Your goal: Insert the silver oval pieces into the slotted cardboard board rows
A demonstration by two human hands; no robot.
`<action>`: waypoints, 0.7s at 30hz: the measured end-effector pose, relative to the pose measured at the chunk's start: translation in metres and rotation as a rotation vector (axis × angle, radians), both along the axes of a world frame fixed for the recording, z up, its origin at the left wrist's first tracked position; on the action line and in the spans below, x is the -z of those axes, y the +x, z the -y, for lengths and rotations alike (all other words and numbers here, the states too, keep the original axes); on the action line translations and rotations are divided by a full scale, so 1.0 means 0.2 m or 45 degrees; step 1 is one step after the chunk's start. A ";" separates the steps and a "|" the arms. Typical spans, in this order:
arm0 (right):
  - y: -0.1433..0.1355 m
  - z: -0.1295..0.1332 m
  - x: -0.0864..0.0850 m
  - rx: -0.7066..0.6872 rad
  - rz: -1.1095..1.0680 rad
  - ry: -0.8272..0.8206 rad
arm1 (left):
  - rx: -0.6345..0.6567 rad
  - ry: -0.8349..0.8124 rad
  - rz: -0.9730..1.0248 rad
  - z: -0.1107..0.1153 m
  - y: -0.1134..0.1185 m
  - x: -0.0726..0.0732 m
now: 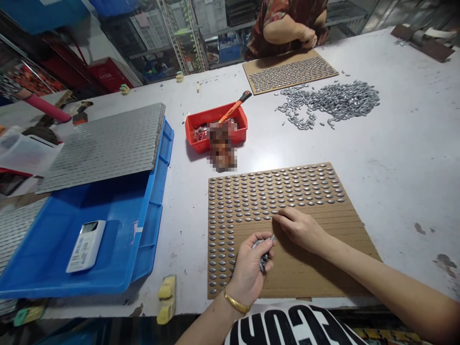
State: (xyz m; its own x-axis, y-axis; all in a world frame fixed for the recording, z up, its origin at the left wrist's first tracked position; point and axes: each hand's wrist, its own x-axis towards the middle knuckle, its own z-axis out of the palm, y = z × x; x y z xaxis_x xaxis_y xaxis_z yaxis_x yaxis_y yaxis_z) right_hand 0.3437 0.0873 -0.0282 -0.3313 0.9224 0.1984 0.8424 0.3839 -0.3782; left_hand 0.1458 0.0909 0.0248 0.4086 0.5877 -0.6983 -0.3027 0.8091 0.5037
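Observation:
A corrugated cardboard sheet lies in front of me, with rows of small silver spindle-shaped metal pieces along its far part and left side. My left hand, a gold bracelet at its wrist, is closed around a handful of these pieces over the sheet's lower left. One piece pokes out between thumb and forefinger. At the right end of an unfinished-length row, my right hand rests on the cardboard. Its thumb and forefinger are pinched on a metal piece there, mostly hidden by the fingertips.
A loose heap of metal pieces lies farther back, beside another filled cardboard sheet where a person works. A red tray holds an orange-handled tool. To my left, a blue crate contains a white device, under a grey panel.

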 end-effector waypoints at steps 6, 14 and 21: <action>-0.03 0.05 -0.15 0.124 -0.655 -0.242 | -0.015 0.038 -0.010 0.00 0.02 0.00; -0.07 0.14 -0.22 -0.050 -0.782 -0.153 | 0.095 0.063 0.030 0.00 0.07 0.01; 0.04 0.12 -0.12 0.006 -0.513 0.058 | 0.084 0.017 -0.018 -0.01 0.11 0.02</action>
